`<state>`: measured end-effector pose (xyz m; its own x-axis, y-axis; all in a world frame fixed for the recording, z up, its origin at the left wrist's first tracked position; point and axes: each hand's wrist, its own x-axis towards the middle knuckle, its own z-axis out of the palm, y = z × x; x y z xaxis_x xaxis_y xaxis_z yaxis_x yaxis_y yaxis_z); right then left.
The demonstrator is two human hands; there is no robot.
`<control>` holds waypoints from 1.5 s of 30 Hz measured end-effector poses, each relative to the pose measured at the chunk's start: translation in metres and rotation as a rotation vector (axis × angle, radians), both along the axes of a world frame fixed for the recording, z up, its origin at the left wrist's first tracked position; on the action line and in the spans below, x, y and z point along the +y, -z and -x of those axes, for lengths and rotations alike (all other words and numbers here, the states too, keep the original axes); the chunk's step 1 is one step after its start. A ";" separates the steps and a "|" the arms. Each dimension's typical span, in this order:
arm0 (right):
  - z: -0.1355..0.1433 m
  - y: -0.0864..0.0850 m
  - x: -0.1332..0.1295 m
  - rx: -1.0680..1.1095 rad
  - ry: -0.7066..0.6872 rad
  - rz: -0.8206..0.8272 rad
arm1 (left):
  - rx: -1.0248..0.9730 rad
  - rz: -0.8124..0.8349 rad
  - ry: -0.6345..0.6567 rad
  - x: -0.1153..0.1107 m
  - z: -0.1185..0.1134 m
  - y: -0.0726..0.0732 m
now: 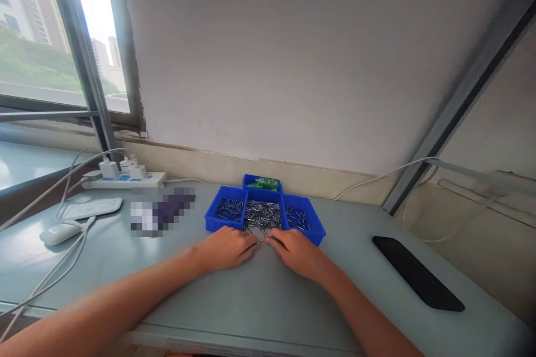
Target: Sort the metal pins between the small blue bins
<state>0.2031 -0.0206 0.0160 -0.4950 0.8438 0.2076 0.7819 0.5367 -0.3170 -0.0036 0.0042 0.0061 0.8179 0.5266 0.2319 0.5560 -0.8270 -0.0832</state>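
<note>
My left hand point(228, 248) and my right hand point(299, 251) rest on the table in front of the blue bins, fingertips nearly meeting. Both are closed in a pinch. A thin, short metal piece point(262, 242), like a screw or pin, spans the small gap between them; its exact kind is too small to tell. Just behind the fingers, many small metal pieces point(263, 213) fill the middle bin and lie at its front. More lie in the left blue bin point(212, 224) and the right blue bin point(317, 231).
A rear blue bin point(245, 179) holds green packets point(264, 183). On the left are a power strip point(146, 179) with plugs, white cables, a white pad point(90, 209) and a pixelated item point(167, 213). A flat black object point(416, 273) lies on the right. A wall stands behind.
</note>
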 end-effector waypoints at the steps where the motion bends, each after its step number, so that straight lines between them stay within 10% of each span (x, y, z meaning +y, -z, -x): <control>1: 0.001 0.000 -0.001 0.006 -0.018 -0.011 | 0.011 -0.002 0.004 -0.001 0.000 0.001; 12: -0.001 -0.005 0.000 -0.066 -0.010 0.035 | -0.060 -0.001 -0.039 0.001 0.001 0.003; 22: 0.003 0.005 -0.003 -0.138 -0.084 0.063 | -0.218 -0.050 0.177 0.000 0.002 0.001; 45: -0.003 -0.005 -0.005 0.039 -0.083 -0.071 | -0.070 0.065 0.056 -0.003 -0.002 0.001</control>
<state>0.2066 -0.0257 0.0208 -0.5528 0.7828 0.2858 0.7220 0.6212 -0.3047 -0.0011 0.0009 0.0050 0.8296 0.4961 0.2562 0.5113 -0.8593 0.0084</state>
